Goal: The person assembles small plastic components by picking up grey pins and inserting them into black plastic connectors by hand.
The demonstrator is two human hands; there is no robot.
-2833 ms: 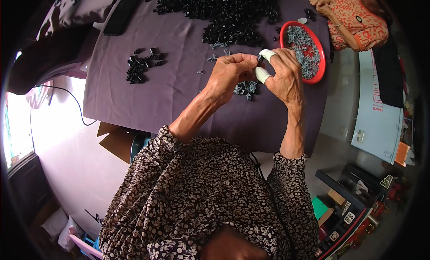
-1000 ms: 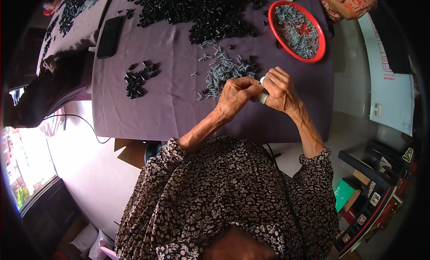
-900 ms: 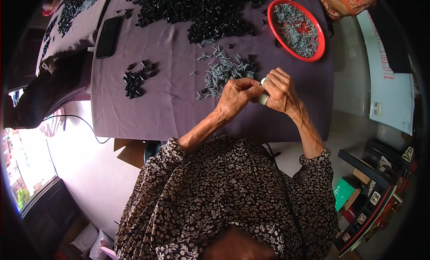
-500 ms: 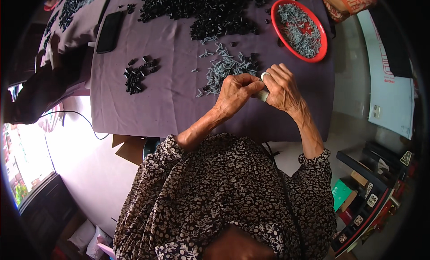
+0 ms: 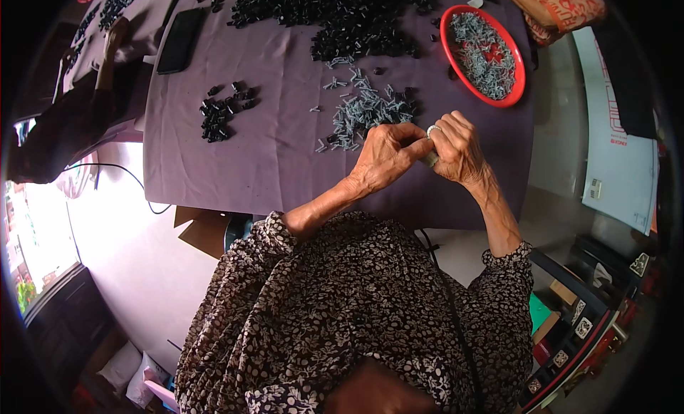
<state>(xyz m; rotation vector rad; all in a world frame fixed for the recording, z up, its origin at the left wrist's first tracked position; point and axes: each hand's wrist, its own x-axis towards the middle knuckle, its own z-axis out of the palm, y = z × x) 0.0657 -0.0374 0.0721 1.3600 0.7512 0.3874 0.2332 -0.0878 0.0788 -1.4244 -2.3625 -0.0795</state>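
My left hand (image 5: 390,156) and my right hand (image 5: 458,150) meet over the near part of the cloth-covered table. The left thumb and forefinger are pinched against the curled fingers of the right hand. Whatever they grip between them is too small or hidden to make out. Something pale is wrapped around a right-hand digit, and a white band shows on another finger. Just beyond the left hand lies a loose pile of small grey pins (image 5: 367,113). A small cluster of black pieces (image 5: 219,116) sits farther left.
A large heap of black pieces (image 5: 356,18) covers the far middle. At the far right stands a red dish (image 5: 514,86) of grey pins, near a patterned bag (image 5: 566,11). A black phone (image 5: 182,40) lies far left. Another person's arm (image 5: 105,68) reaches over an adjoining table.
My hands have shifted slightly right, still together, and the pale wrap shows less. At the left, the other person's hand and forearm now show more plainly. The whole view has tilted slightly.
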